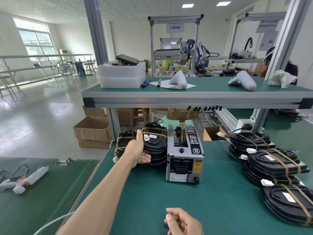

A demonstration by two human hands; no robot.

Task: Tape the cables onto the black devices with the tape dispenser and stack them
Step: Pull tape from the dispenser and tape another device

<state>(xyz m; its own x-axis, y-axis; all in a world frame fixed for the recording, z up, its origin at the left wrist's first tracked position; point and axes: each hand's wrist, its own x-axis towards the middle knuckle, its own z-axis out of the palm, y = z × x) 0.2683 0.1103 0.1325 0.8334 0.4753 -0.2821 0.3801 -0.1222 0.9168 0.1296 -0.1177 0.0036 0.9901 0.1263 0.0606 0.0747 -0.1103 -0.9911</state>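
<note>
1. Green matting covered the bench [211, 192] I worked at, and its near edge ran out of view below, along with my right wrist.
2. My left hand [138, 150] reached to about eleven o'clock, thumb up along the top of the left stack of black devices [156, 146] and fingers curled under its side, gripping it; how far the fingers went beneath I could not make out.
3. Behind my hand a second taped device [124, 141] leaned at ten o'clock, mostly hidden by my wrist, right at the bench's left rim.
4. The tape dispenser [185, 158] stood at twelve o'clock, just beside that stack; its roll sat in shadow under the upper shelf [194, 95].
5. My right hand [183, 223] hovered at six o'clock, fingers loosely curled with nothing in them, its lower part cut off by the frame.
6. At two to four o'clock the right stacks of taped devices [274, 165] trailed off the right edge, their white connectors [250, 150] pointing inward.
7. Open matting lay between the dispenser and my right hand, and between it and the right stacks.
8. A gap split my bench from the side table [42, 200] at eight o'clock, where a glue gun [25, 181] lay, half of its cord cut off.
</note>
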